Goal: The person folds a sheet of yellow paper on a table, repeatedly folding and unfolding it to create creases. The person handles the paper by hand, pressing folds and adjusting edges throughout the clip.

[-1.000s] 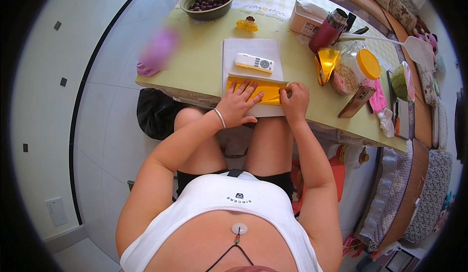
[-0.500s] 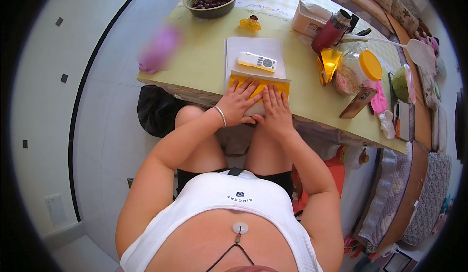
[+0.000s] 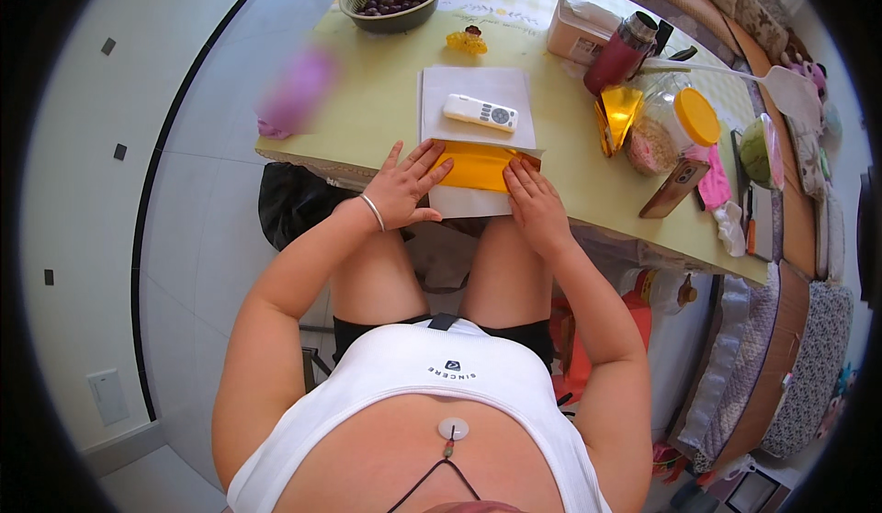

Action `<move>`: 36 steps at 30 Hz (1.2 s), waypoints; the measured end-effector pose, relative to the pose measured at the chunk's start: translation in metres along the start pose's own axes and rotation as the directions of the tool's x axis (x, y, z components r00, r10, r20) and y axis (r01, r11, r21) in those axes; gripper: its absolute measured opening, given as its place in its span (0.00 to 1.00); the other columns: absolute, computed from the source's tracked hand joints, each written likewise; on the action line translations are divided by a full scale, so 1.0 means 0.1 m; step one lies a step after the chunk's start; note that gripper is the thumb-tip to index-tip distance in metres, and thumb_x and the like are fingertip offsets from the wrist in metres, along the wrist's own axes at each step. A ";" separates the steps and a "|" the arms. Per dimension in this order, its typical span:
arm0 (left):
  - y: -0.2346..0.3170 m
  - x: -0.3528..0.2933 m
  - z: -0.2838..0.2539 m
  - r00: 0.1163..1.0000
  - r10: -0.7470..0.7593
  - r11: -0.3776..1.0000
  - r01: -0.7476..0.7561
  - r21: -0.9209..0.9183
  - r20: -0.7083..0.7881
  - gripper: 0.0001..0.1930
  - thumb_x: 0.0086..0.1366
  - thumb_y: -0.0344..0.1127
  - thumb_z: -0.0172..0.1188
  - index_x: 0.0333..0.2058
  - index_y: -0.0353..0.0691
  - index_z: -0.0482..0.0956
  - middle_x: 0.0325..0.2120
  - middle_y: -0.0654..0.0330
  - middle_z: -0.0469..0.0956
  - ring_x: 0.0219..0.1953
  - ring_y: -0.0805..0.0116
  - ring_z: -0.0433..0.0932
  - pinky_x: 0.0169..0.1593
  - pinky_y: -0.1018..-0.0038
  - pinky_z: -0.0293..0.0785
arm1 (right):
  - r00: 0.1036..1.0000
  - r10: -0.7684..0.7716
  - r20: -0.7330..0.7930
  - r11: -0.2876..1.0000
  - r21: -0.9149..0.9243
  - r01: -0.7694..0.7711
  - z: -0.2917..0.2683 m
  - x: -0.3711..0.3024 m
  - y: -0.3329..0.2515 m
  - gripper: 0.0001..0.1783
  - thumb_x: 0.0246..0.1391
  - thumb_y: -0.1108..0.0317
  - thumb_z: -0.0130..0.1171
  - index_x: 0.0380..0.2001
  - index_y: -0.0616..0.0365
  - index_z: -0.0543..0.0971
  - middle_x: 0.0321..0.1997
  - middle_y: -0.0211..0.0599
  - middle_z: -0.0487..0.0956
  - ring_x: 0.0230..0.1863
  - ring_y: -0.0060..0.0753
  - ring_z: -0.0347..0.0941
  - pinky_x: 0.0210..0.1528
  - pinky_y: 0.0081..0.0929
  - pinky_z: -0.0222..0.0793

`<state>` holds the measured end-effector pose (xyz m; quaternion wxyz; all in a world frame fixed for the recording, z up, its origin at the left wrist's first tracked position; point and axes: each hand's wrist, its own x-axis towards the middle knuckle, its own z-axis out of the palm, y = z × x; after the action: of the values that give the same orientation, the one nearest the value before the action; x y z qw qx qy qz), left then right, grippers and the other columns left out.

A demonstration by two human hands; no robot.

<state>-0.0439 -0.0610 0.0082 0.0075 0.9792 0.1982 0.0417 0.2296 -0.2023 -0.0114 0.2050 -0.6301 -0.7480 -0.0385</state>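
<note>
A shiny gold foil sheet [image 3: 476,168] lies across white paper [image 3: 441,85] at the table's near edge. My left hand [image 3: 404,182] rests with fingers spread on the foil's left end; a silver bangle circles that wrist. On the right end of the foil my right hand [image 3: 536,202] presses with its fingers stretched out. Neither hand grasps anything. Just beyond the foil, a white remote control [image 3: 480,112] lies on the paper. Part of the white paper hangs below the foil toward my knees.
Far left stands a colander [image 3: 390,3] of dark round fruit, with a yellow ornament [image 3: 467,41] nearby. To the right are a red thermos [image 3: 620,54], folded gold foil [image 3: 617,113], a yellow-lidded jar [image 3: 654,141] and a phone [image 3: 675,188]. A purple thing [image 3: 299,90] is blurred at left.
My hands have moved apart from the middle of the foil, the left one to the left and the right one slightly right. More of the gold surface shows between them.
</note>
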 end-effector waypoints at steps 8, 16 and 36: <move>-0.45 0.13 -0.23 0.996 0.003 0.999 -0.007 0.042 0.090 0.37 0.64 0.68 0.50 0.67 0.57 0.65 0.72 0.51 0.54 0.75 0.51 0.45 0.71 0.37 0.33 | 0.978 -0.165 -0.131 0.978 -0.148 0.146 -0.12 0.15 -0.06 0.19 0.51 0.68 0.58 0.48 0.58 0.79 0.55 0.37 0.79 0.57 0.36 0.74 0.63 0.35 0.63; 0.25 0.49 -0.13 0.935 -0.018 0.933 -0.112 -0.341 -0.354 0.16 0.48 0.34 0.71 0.37 0.40 0.79 0.36 0.54 0.77 0.39 0.50 0.77 0.43 0.60 0.74 | 0.987 -0.071 -0.144 0.995 -0.079 0.060 0.01 0.38 -0.29 0.05 0.47 0.68 0.60 0.29 0.55 0.80 0.35 0.34 0.80 0.42 0.37 0.76 0.48 0.37 0.66; 0.47 0.81 0.13 0.752 -0.611 0.734 0.423 -0.531 -0.247 0.12 0.51 0.36 0.70 0.18 0.37 0.78 0.28 0.52 0.75 0.35 0.53 0.76 0.41 0.61 0.74 | 0.960 0.068 -0.270 0.997 0.043 -0.059 0.06 0.46 -0.23 0.29 0.51 0.63 0.66 0.55 0.61 0.74 0.61 0.44 0.73 0.63 0.49 0.68 0.63 0.44 0.62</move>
<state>0.0497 -0.0725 0.0027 0.2004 0.8223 0.4508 0.2837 0.2003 -0.1623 0.0040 0.3175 -0.6389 -0.6928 -0.1048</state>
